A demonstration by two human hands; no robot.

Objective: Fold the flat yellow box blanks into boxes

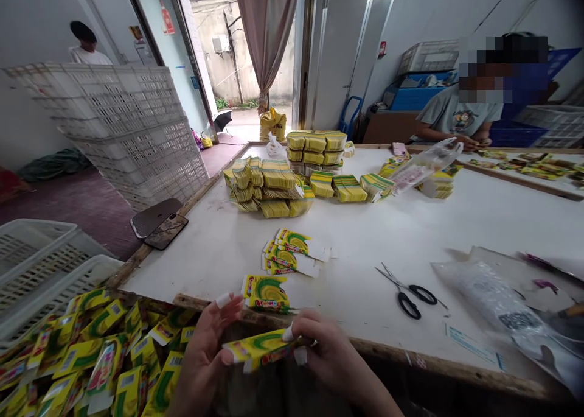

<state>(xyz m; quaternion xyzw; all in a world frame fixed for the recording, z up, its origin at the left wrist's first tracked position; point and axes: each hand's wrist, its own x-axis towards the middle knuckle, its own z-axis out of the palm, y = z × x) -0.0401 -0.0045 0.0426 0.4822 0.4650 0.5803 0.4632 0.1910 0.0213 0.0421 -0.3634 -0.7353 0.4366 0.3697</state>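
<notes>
Carton (pixel 260 349), one, yellow, pinched between left hand (pixel 201 359) and right hand (pixel 331 353); two phones (pixel 159 223), one scissors (pixel 409 295) on table (pixel 365 234).

Left grip (pixel 201 356), right grip (pixel 326 351): white tape on fingertips (pixel 223 300) (forearms bare).

The flat carton (pixel 260 348) between the left hand (pixel 205 356) and right hand (pixel 328 356) is yellow with green arcs and a red strip. Just beyond, loose cartons (pixel 285 252) repeat that pattern on the white tabletop (pixel 365 222). Right of the right hand, the scissors (pixel 410 295) have black handles.
</notes>
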